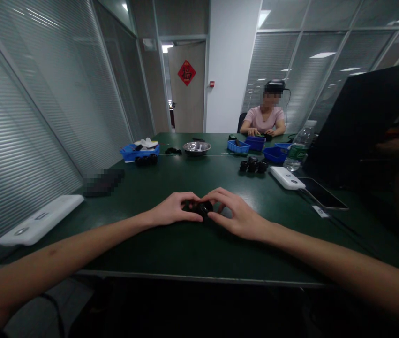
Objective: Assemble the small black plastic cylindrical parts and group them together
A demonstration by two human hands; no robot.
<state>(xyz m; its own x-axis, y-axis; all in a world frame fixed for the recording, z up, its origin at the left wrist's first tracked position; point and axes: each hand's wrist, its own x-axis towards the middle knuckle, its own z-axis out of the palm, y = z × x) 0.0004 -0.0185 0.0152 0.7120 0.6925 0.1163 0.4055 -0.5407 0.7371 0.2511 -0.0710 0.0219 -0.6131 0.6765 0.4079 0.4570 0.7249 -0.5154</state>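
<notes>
Both hands meet at the middle of the green table (171, 253), near its front edge. The left hand (173, 210) and the right hand (237, 217) are together, fingertips pinched from either side on a small black round part (202, 207) that sits low against the tabletop. How the part is built is too dark to tell.

Farther back on the right lies a cluster of similar black parts (252, 165), and just beside it a white power bank (286, 178) with a phone (323, 193) lying flat to its right. A water bottle (299, 148) stands behind them, next to a large dark screen (361, 122).

At the near left edge rests a second white pack (41, 220). Far left there is a blue tray (139, 152) holding white items, with more black pieces (146, 159) in front of it. A metal bowl (197, 148) sits mid-table — well apart from the hands.

At the far end a seated person (264, 119) works with hands near 3 blue bins (255, 143).
</notes>
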